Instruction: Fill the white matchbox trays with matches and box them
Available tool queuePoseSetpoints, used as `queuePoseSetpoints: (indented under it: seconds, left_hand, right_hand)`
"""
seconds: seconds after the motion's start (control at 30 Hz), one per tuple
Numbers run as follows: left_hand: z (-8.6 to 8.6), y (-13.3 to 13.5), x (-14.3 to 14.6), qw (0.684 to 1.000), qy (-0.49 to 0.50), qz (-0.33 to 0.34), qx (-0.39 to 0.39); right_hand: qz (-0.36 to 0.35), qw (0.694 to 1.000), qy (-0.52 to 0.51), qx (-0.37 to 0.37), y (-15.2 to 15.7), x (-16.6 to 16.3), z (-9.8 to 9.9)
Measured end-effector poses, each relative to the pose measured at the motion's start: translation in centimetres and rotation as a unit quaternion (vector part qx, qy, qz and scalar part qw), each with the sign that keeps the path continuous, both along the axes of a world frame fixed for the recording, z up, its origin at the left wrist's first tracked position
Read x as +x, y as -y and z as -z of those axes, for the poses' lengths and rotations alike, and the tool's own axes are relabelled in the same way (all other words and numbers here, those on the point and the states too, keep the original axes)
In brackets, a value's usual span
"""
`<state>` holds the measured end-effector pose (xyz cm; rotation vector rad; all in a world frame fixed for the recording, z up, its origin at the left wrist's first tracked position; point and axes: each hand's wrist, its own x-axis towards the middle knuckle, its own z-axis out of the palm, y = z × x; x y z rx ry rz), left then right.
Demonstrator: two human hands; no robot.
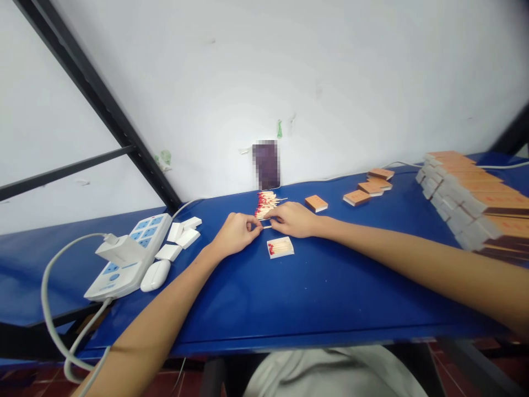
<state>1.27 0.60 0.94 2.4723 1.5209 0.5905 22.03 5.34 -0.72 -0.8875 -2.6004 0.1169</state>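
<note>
My left hand and my right hand meet at the middle of the blue table, both with fingers pinched together on a few matches held between them. Just behind lies a loose pile of red-tipped matches. In front of my right hand sits an open white matchbox tray with matches lying in it.
A white power strip with a plugged-in adapter and grey cable is at the left, beside a white mouse-like object and several empty white trays. Orange matchboxes lie at the back right. Long stacked rows of matchboxes fill the far right.
</note>
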Motion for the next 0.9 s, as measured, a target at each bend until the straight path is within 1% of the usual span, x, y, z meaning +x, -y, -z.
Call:
queuePoseSetpoints:
  seconds: [0.17,0.3,0.4,0.53,0.77,0.83,0.9]
  left_hand:
    - [0.1,0.0,0.0,1.000,0.020,-0.004,0.005]
    - [0.4,-0.5,-0.4,0.997,0.065,-0.048,0.020]
    - [0.6,-0.9,-0.9,0.996,0.061,-0.065,0.028]
    - [0.9,-1.3,-1.2,0.998,0.039,-0.050,0.022]
    - [1.1,-1.4,-1.4,0.999,0.032,-0.026,0.010]
    - [1.1,-1.3,-1.4,0.999,0.031,-0.026,0.011]
    - [1.1,-1.3,-1.4,0.999,0.032,-0.025,0.013]
  right_hand:
    - [0.000,1.000,-0.012,0.001,0.0,0.0,0.0]
    - [0.004,1.000,-0.005,0.003,0.0,0.0,0.1]
    - [0.000,1.000,-0.007,0.002,-0.1,0.0,0.1]
    - [-0.007,1.000,-0.015,-0.002,-0.1,0.0,0.0]
    - [-0.019,1.000,-0.019,0.003,0.0,0.0,0.0]
    - [-0.014,1.000,-0.018,0.006,0.0,0.0,0.0]
    - [0.006,1.000,-0.019,0.010,0.0,0.0,0.0]
